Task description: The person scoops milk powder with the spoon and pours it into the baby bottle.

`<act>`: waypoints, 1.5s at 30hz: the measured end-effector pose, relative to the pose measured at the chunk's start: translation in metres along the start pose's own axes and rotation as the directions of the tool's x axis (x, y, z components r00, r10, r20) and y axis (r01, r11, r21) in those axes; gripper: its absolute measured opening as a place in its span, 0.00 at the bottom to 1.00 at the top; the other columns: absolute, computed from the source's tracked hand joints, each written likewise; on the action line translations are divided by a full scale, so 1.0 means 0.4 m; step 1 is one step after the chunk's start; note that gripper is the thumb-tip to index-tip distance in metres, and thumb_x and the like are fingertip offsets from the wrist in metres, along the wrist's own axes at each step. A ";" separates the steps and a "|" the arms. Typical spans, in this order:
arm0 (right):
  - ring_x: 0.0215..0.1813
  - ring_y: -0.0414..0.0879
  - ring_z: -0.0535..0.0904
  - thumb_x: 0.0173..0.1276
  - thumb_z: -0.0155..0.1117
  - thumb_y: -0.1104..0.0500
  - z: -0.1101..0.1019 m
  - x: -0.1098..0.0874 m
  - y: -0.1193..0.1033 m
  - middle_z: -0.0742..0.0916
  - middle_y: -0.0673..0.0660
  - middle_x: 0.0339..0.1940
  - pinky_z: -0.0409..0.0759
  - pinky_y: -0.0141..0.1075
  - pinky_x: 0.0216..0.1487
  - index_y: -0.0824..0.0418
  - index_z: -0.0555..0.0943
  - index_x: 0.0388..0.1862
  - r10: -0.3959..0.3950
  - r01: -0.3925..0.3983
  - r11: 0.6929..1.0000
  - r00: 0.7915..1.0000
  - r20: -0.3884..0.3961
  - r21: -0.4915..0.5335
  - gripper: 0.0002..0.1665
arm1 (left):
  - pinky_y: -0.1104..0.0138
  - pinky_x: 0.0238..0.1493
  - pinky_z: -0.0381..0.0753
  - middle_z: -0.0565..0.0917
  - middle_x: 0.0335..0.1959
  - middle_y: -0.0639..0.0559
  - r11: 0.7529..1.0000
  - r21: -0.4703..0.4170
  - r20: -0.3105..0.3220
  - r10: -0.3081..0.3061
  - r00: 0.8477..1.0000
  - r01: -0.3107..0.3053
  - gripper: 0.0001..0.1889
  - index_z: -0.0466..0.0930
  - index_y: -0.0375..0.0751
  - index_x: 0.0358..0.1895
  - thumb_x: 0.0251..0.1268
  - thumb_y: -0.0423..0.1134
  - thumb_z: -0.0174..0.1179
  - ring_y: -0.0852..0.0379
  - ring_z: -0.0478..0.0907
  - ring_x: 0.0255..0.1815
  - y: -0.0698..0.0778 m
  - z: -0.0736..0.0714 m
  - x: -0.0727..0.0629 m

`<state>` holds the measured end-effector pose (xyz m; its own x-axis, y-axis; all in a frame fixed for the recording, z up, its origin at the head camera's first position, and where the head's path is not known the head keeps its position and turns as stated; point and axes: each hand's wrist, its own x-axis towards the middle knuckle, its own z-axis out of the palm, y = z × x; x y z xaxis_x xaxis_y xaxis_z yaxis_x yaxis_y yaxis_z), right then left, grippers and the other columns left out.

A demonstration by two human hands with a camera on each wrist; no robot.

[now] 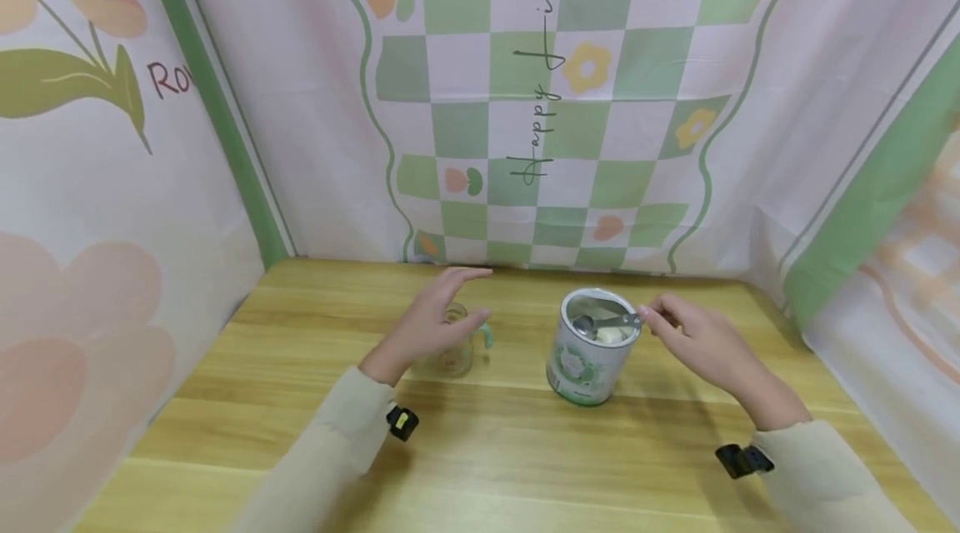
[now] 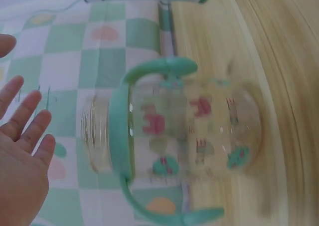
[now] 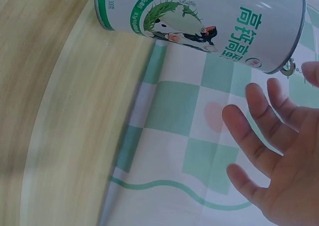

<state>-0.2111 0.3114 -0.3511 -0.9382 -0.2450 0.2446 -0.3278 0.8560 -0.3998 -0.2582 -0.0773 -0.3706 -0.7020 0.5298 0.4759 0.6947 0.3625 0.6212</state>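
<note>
A milk powder can (image 1: 581, 366), white and green with its top uncovered, stands upright on the table. Across its mouth lies a metal measuring spoon (image 1: 615, 321), bowl inward, above pale powder. My right hand (image 1: 701, 346) pinches the handle's end at the can's right rim; the other fingers (image 3: 251, 136) spread loosely. To the left stands a clear baby bottle (image 2: 154, 131) without a cap, with a mint-green collar and two handles. My left hand (image 1: 431, 321) is held open beside it, partly covering it in the head view. Whether that hand touches the bottle is hard to tell.
The wooden table (image 1: 480, 466) ends at a hanging cloth (image 1: 517, 100) with green and white checks. A flower-printed cloth (image 1: 112, 266) hangs at the left, and another green-edged one (image 1: 877, 208) at the right. Black straps sit on both wrists.
</note>
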 end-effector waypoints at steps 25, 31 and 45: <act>0.19 0.44 0.61 0.80 0.48 0.38 -0.002 0.016 -0.029 0.67 0.49 0.15 0.61 0.36 0.23 0.52 0.70 0.24 0.023 -0.023 1.000 0.999 0.040 0.006 0.27 | 0.48 0.71 0.63 0.63 0.75 0.54 0.924 -0.275 0.163 -0.227 0.960 0.265 0.50 0.53 0.52 0.80 0.59 0.57 0.71 0.54 0.60 0.74 0.045 0.231 0.069; 0.17 0.42 0.61 0.79 0.53 0.42 -0.003 0.020 -0.032 0.67 0.47 0.14 0.61 0.35 0.21 0.52 0.69 0.22 -0.015 0.016 1.000 0.999 0.028 -0.006 0.25 | 0.48 0.71 0.62 0.62 0.76 0.59 0.895 -0.319 0.186 -0.262 0.947 0.311 0.54 0.51 0.53 0.80 0.54 0.58 0.75 0.56 0.61 0.74 0.046 0.274 0.091; 0.20 0.40 0.70 0.77 0.59 0.49 -0.007 0.030 -0.045 0.76 0.44 0.18 0.70 0.35 0.22 0.50 0.77 0.24 -0.125 0.125 0.992 0.991 -0.049 -0.012 0.18 | 0.58 0.61 0.72 0.73 0.64 0.59 0.822 -0.490 0.196 -0.222 0.955 0.292 0.46 0.59 0.64 0.74 0.53 0.49 0.78 0.59 0.71 0.63 0.053 0.337 0.127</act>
<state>-0.2162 0.2943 -0.3385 -0.8831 -0.3280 0.3355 -0.4411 0.8242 -0.3552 -0.2582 0.0608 -0.4173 -0.7940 0.5760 0.1944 0.2895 0.0770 0.9541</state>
